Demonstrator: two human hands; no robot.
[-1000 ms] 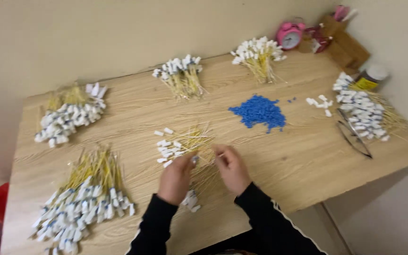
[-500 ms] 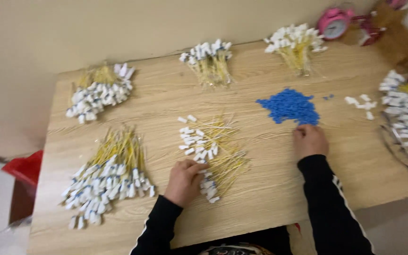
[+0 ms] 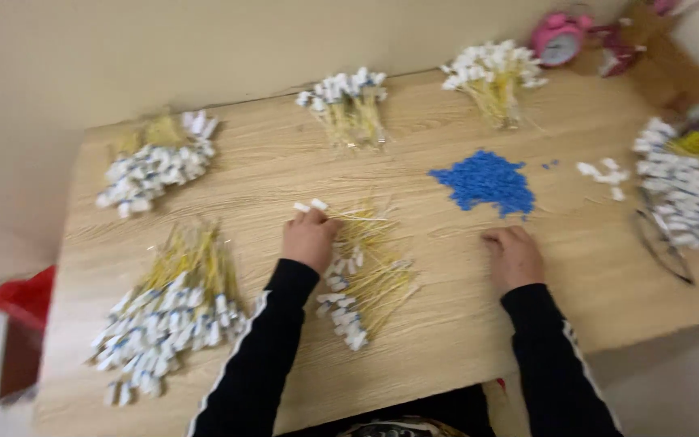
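Well out to the left of the left hand, on the wooden table: two finished-looking bundles of yellow strands with white ends, one near the front edge, one further back. Then the left hand itself, palm down, fingers curled over the far end of the loose pile of yellow strands, touching it; too blurred to tell whether a strand is pinched or only pressed down. Just beyond those fingertips, two loose white caps; trailing back from under the palm toward the body, the rest of the pile. Well beyond the grip, a third bundle by the wall. Further right, the heap of blue pellets, and just on its near side the right hand, palm down, fingers bent toward the heap's edge, apart from the left hand; cannot tell whether a pellet is held. Beyond and to the right of that hand, another bundle, a few scattered white pieces, and a wide mass of white-ended strands. Seems to be the picking step: one strand steadied on the left, one small blue piece sought on the right. Calls next for a fine fingertip pinch on a single pellet without scattering the heap, then bringing both hands together over the pile.
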